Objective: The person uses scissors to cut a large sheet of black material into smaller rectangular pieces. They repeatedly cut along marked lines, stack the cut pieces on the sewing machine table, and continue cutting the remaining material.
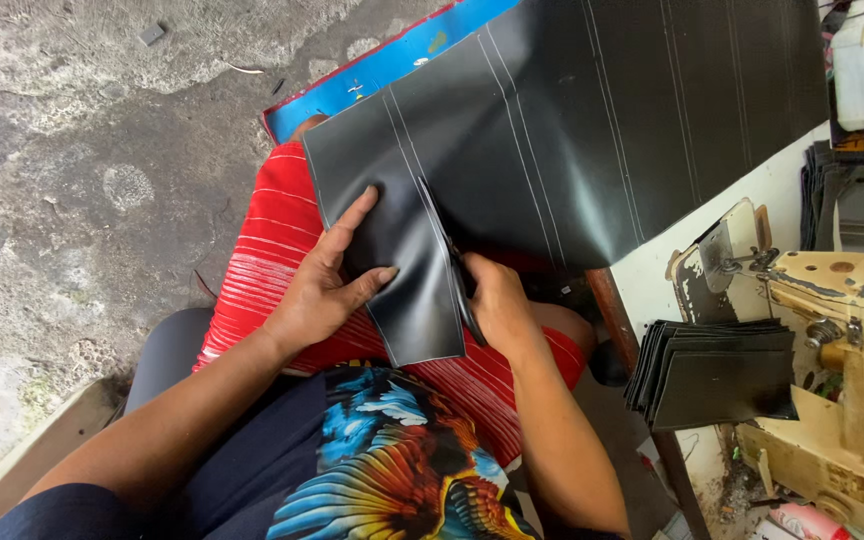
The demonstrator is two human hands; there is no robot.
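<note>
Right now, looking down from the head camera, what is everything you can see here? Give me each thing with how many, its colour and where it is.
black sheet: one, black with thin white ruled lines, spread from the lap up to the top right
scissors: one pair, dark, mostly hidden in the cut of the sheet at centre
stack of cut black pieces: one stack, black, on the table edge at right
sewing machine: one, cream and worn, far right
white table: one, white, right side
blue mat: one, blue with red edge, on the floor at top centre
concrete floor: grey, left half
red striped cloth: one, red, over the lap
left hand: pressing the sheet flat
right hand: closed on the scissors
</note>
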